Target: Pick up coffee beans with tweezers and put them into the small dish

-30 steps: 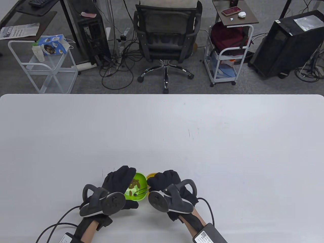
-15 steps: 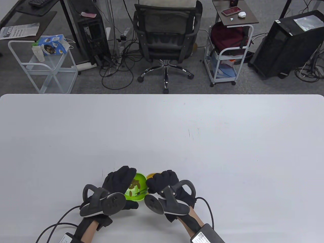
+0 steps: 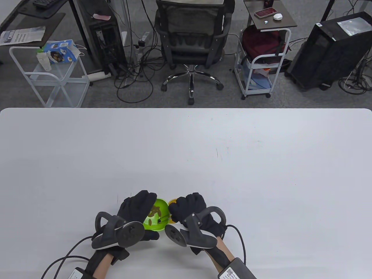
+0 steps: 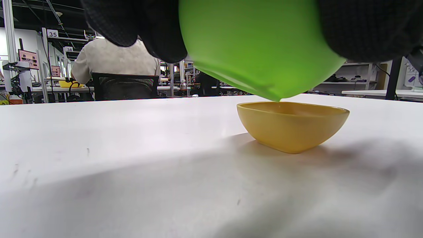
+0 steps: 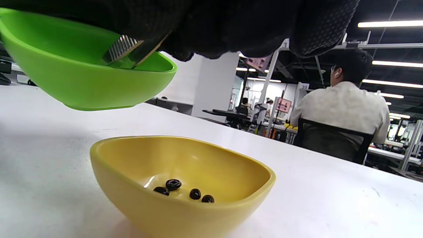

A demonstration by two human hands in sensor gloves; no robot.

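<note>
My left hand [image 3: 136,207] grips a green bowl [image 3: 158,216] of coffee beans [image 3: 154,210] and holds it lifted off the table, as the left wrist view [image 4: 257,49] shows. My right hand [image 3: 189,207] holds black tweezers [image 3: 162,220] whose tips reach down into the green bowl; their ridged grip shows in the right wrist view [image 5: 124,49]. A yellow small dish [image 5: 181,185] stands on the table beside the green bowl, mostly hidden under my right hand in the table view [image 3: 173,201]. It holds several beans [image 5: 173,184]. Whether the tips hold a bean is hidden.
The white table [image 3: 203,151] stretches far beyond both hands. An office chair [image 3: 190,43], two white carts [image 3: 55,75] and a black computer case [image 3: 328,49] stand on the floor behind the table's far edge.
My right hand has rolled and shifted slightly left and toward me, its tracker swinging down-left. The tweezers stay in the green bowl. My left hand and the bowl have held still.
</note>
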